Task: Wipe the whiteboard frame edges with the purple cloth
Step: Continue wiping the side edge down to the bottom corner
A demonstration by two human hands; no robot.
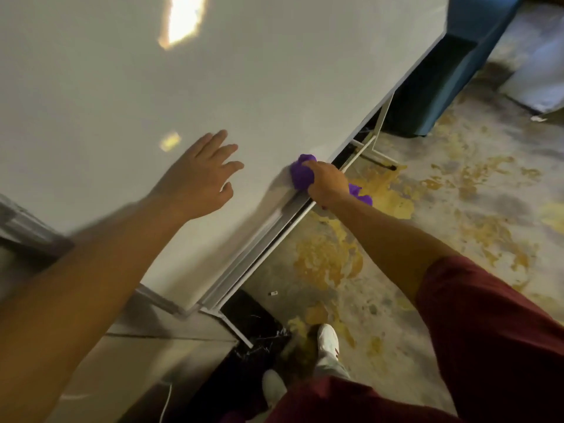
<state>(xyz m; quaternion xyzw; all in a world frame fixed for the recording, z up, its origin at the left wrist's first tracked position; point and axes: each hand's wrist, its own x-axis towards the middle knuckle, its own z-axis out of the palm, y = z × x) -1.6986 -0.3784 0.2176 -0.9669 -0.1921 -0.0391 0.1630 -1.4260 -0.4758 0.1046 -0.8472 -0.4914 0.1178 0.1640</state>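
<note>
Gripping the purple cloth (302,175) in the right hand (328,186), fingers curled around it and clamped on the bunched fabric, with one loose end of it hanging out behind the hand on the floor side. Pressing the cloth against the lower frame edge (268,239) of the whiteboard (152,93), about halfway along that edge. Holding the left hand (198,178) flat toward the white surface, fingers (224,148) straight and spread apart, gripping nothing; touching the board or only hovering near it, cannot tell. Standing on a stained concrete floor (442,224), with white shoes (328,340) below. Showing a dark red sleeve (488,325) on the right arm and a blue piece of furniture (442,71) beyond the board's far corner.
</note>
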